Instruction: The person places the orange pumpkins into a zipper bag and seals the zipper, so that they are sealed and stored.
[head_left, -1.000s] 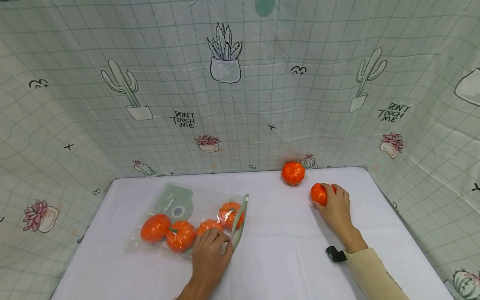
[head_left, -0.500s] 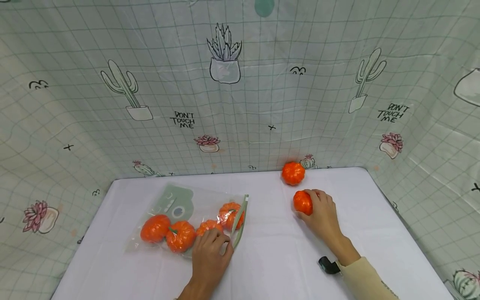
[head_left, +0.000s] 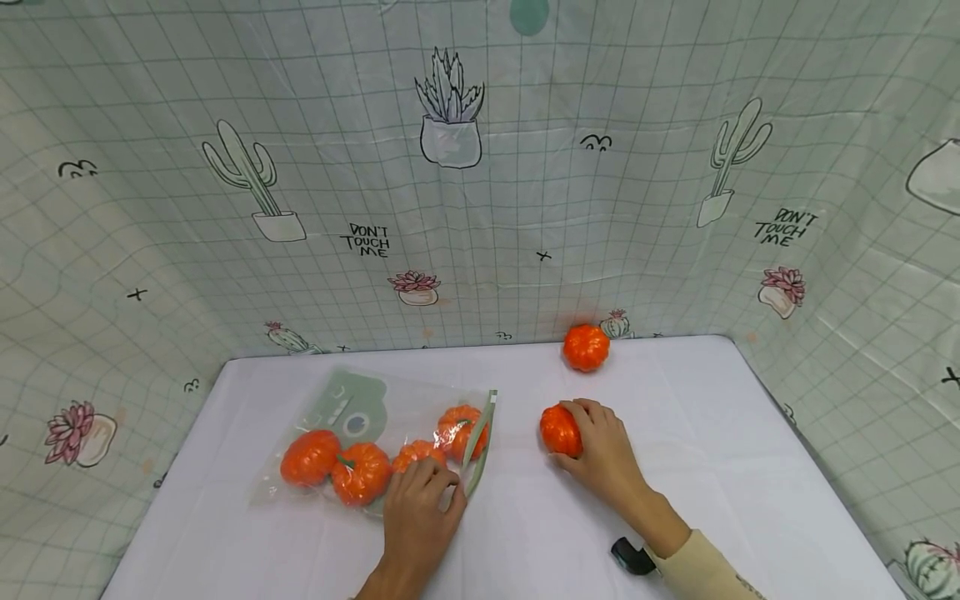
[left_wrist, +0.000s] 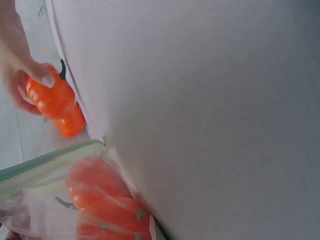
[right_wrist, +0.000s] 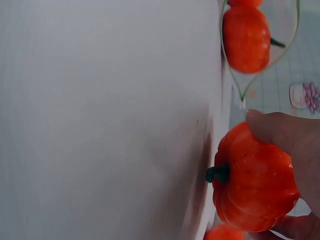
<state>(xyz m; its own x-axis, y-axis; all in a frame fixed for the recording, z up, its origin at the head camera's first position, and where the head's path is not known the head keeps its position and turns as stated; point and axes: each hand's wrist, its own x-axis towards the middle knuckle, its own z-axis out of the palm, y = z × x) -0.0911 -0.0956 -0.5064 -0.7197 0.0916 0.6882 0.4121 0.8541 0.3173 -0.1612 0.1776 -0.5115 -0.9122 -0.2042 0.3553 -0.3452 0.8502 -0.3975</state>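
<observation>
My right hand (head_left: 609, 454) grips a small orange-red toy pumpkin (head_left: 560, 432) from its right side, just right of the bag's mouth. In the right wrist view the thumb and fingers lie round this pumpkin (right_wrist: 255, 175), whose dark green stem shows. A clear zip bag (head_left: 408, 400) with a green-edged opening lies on the left half of the table, several pumpkins inside it. My left hand (head_left: 422, 510) holds the near edge of the bag by its mouth; its fingertips are partly hidden. The left wrist view shows the bag's mouth (left_wrist: 55, 156) standing apart.
Another pumpkin (head_left: 586, 347) sits at the back edge of the white table (head_left: 517, 533), against the printed cloth backdrop (head_left: 495, 208). A black device (head_left: 632, 557) is by the right sleeve. Cloth walls (head_left: 862, 333) rise on both sides.
My right hand has carried its pumpkin leftward and a little nearer, from the right of the table toward the bag's mouth. My left hand and the bag have stayed put.
</observation>
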